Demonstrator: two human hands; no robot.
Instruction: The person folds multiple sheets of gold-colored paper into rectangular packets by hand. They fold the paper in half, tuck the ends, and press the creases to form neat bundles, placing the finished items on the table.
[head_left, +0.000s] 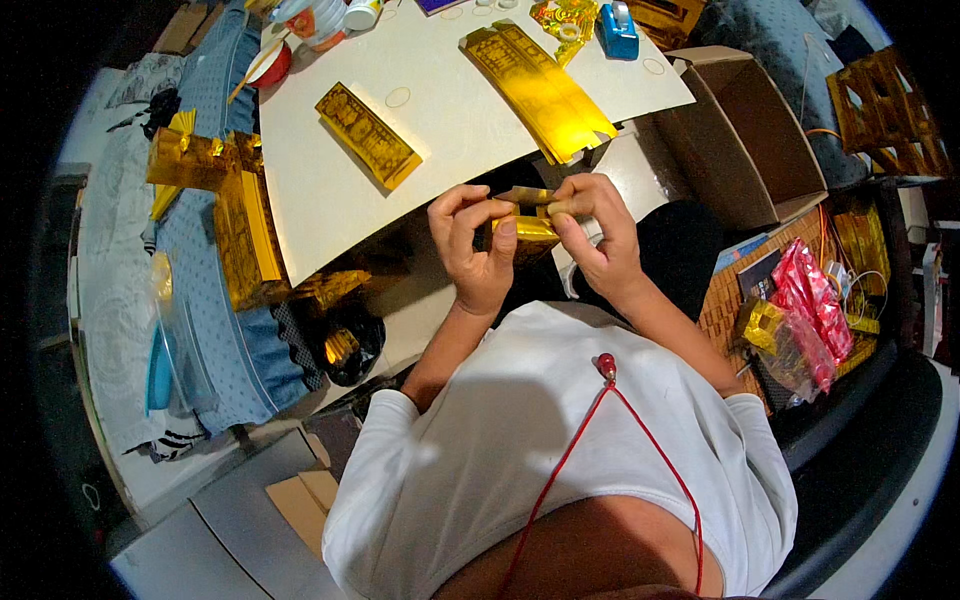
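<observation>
Between my fingers is a gold foil paper box (529, 227), its end flaps standing up at the top. My left hand (474, 244) grips its left side with thumb and fingers. With thumb and forefinger, my right hand (596, 229) pinches its upper right edge. Both hands are in front of my lap, just off the table's near edge. On the white table (442, 135) beyond them lies a folded gold paper box (369, 136) with dark printed patterns. Farther right, a stack of flat gold printed sheets (536, 86) reaches over the table edge.
A blue tape dispenser (618, 34) stands at the back right beside shiny gold scraps (566, 22). At the back left is a red bowl (271, 66) with chopsticks. An open cardboard box (750, 135) is on the right. Gold paper pieces (244, 217) rest on the blue-covered seat.
</observation>
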